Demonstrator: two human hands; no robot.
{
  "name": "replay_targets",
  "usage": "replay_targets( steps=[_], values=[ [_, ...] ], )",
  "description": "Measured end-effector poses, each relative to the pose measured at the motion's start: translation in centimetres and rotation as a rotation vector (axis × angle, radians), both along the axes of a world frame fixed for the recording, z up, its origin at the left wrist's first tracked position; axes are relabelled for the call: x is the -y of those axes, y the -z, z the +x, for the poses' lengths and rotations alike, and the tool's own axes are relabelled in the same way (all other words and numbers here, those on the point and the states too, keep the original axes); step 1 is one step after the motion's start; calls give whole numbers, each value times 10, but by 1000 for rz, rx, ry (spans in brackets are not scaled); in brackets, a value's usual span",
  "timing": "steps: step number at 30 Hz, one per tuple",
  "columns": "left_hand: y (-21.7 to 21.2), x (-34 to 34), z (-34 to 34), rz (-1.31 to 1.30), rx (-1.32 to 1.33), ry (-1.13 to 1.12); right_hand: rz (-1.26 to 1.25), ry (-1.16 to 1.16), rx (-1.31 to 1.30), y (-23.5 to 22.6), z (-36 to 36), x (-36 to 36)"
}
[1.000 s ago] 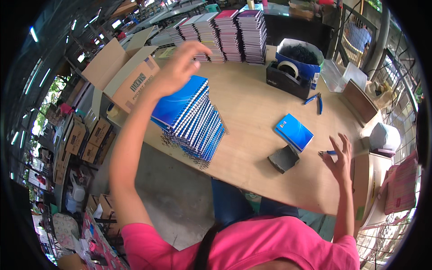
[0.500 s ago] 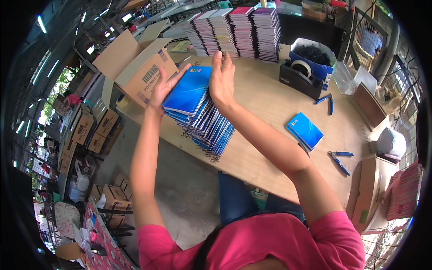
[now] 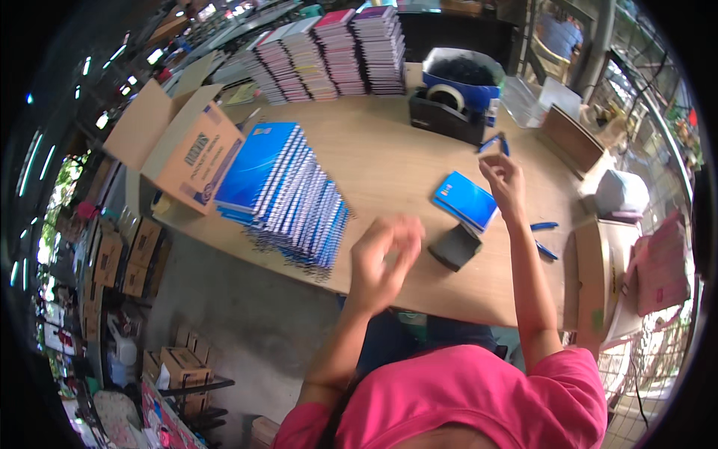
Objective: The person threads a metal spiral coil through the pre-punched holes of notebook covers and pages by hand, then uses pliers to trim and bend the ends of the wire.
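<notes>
A tall stack of blue spiral notebooks (image 3: 258, 168) leans in steps at the table's left front edge. My left hand (image 3: 383, 262) is in the air to its right, blurred, with fingers loosely curved and apart from the thumb; nothing shows in it. My right hand (image 3: 506, 183) hovers beside a few small blue notebooks (image 3: 465, 199), its fingers loosely bent and seemingly holding nothing. A dark grey block (image 3: 456, 247) stands just in front of these notebooks. Behind the right hand lie blue-handled pliers (image 3: 495, 144); a second pair of pliers (image 3: 546, 239) lies right of the forearm.
An open cardboard box (image 3: 191, 153) stands left of the stack. Several tall notebook stacks (image 3: 325, 60) line the back. A black tape holder (image 3: 445, 116) with a roll and a blue-and-white container (image 3: 464, 71) sit back right. Cartons and a pink striped bag (image 3: 662, 273) edge the right side.
Both hands have left the blue notebook stack and moved right, the right one to the small notebooks. The dark block now shows. The whole view has shifted, with table things appearing farther left.
</notes>
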State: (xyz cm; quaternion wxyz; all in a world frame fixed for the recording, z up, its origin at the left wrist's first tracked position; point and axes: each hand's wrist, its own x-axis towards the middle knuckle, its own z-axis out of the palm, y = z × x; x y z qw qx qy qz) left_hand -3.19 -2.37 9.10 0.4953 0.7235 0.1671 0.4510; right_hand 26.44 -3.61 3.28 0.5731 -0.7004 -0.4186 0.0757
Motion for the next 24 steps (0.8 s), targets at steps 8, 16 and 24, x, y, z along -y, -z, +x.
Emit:
replay_targets(
  steps=[8,16,24],
  values=[
    [94,-138,192,61,-1084,-133,-282,-176,415,19,-95,95],
    [103,-150,199,-55,-1171,-116,-418,-119,609,41,-47,171],
    [78,-73,110,324,-103,-302,68,-56,257,-60,-25,77]
  ],
)
